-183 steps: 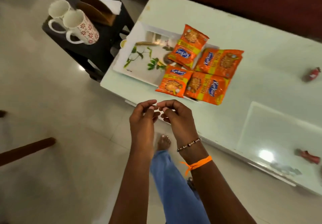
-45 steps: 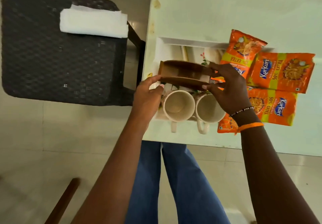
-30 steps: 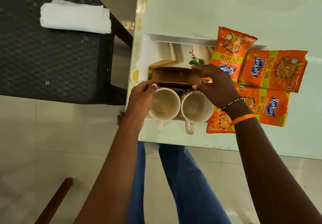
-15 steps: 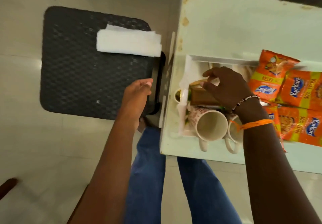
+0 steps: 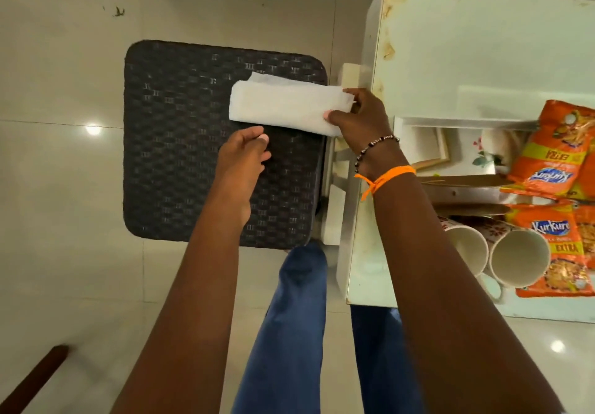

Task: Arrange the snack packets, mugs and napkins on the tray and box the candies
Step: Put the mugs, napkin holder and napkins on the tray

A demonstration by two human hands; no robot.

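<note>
White glossy bench [image 5: 467, 43] fills the right side, with a dark woven stool [image 5: 180, 143] just left of it. On the bench a tray [image 5: 428, 133] carries orange snack packets [image 5: 552, 152], a brown holder [image 5: 467, 193] and two mugs [image 5: 518, 260] lying on their sides, mouths toward the viewer. Folded white napkins [image 5: 283, 107] lie over the stool's far right part, long axis running left to right. The right hand [image 5: 363, 120] pinches their right end, thumb on top, fingers [image 5: 349, 93] curled round the far edge. The left hand [image 5: 241, 159] hovers just nearer than the napkins' left half, fingers loosely bent together, holding nothing.
</note>
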